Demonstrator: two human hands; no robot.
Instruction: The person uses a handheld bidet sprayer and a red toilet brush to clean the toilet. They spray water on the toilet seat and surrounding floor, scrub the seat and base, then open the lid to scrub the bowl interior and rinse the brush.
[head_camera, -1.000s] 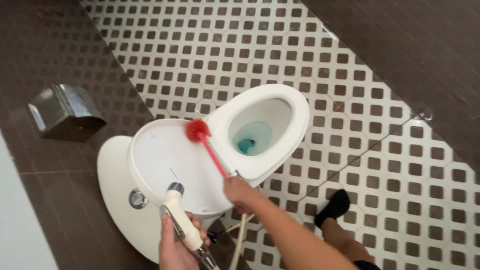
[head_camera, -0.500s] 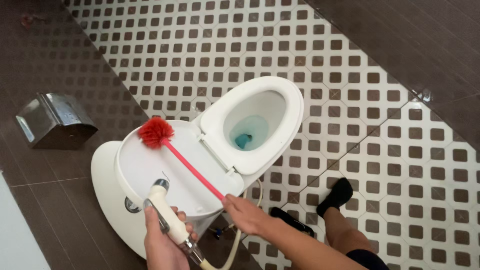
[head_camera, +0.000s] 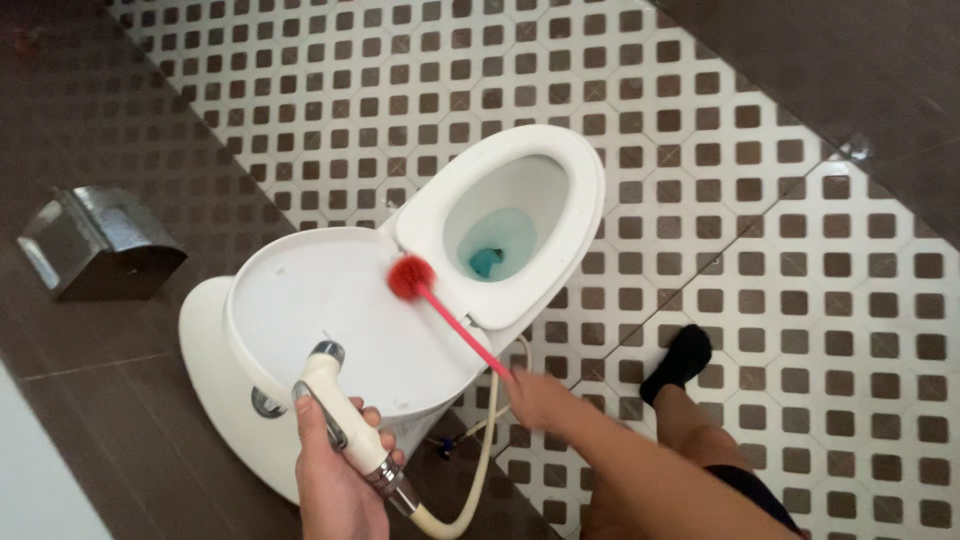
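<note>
Keep your right hand (head_camera: 540, 398) closed on the brush (head_camera: 410, 277) at the seat hinge, while your left hand (head_camera: 335, 480) grips the sprayer (head_camera: 340, 410), aimed at the lid (head_camera: 330, 310).

Left hand (head_camera: 335, 480) gripping bidet sprayer (head_camera: 345, 425), right hand (head_camera: 540, 398) holding red toilet brush (head_camera: 412, 278)

Raised lid (head_camera: 330, 310) blocks leftward; bowl (head_camera: 500, 245) seemingly open.
</note>
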